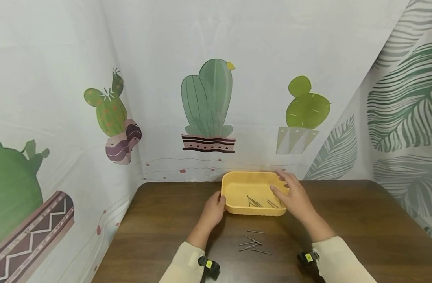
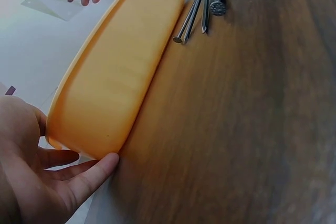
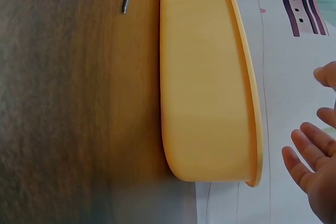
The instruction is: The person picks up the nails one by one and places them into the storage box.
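A yellow plastic tray [image 1: 233,210] with a raised rim sits at the far side of the table, several thin nails [image 1: 255,202] lying inside it. At its left end my left hand [image 1: 213,207] grips the wall, with fingertips low on the outside corner in the left wrist view. My right hand [image 1: 296,198] hovers at the tray's right end, fingers spread and holding nothing; the right wrist view shows those fingers [image 3: 310,156] apart from the rim. In front of the tray, several more nails [image 1: 253,245] lie loosely crossed on the wood.
The dark brown wooden table [image 1: 159,228] has rounded far corners. Right behind it hangs a white cloth [image 1: 258,98] printed with cacti and leaves, close to the tray's far rim. Each wrist carries a black strapped camera [image 1: 209,265].
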The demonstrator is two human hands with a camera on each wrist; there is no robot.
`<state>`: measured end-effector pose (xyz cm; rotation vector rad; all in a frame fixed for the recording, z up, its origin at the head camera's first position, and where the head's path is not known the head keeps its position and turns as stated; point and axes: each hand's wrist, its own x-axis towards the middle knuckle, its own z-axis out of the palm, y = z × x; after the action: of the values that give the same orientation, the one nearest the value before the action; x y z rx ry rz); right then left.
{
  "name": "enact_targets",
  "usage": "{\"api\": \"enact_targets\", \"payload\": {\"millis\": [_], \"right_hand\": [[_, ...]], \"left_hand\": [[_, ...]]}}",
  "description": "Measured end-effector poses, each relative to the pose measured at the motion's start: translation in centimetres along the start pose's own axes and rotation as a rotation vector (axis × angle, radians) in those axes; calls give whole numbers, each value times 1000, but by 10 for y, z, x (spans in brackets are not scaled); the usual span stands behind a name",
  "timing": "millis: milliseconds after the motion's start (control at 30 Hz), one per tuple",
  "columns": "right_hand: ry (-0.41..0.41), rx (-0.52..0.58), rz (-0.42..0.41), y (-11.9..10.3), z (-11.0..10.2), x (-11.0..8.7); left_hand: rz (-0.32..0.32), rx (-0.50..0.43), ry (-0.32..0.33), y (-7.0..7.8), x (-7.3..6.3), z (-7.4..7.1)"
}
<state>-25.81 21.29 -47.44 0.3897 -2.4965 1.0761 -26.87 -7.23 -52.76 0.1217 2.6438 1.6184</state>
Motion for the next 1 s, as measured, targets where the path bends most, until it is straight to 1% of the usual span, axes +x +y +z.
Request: {"api": "enact_targets", "payload": {"millis": [200, 567, 767, 900, 1000], "right_hand": [[-11, -1, 23, 3, 3, -5], [3, 4, 111, 15, 10, -15], [56, -11, 144, 23, 9, -20], [73, -28, 189, 29, 9, -24], [57, -31, 230, 33, 8, -25]], "left_hand": [[-14, -4, -2, -1, -1, 1], [-9, 0, -3, -1, -1, 0], [-11, -3, -1, -2, -1, 0], [-12, -7, 0, -2, 0, 0], [-13, -7, 0, -1, 1, 0]]}}
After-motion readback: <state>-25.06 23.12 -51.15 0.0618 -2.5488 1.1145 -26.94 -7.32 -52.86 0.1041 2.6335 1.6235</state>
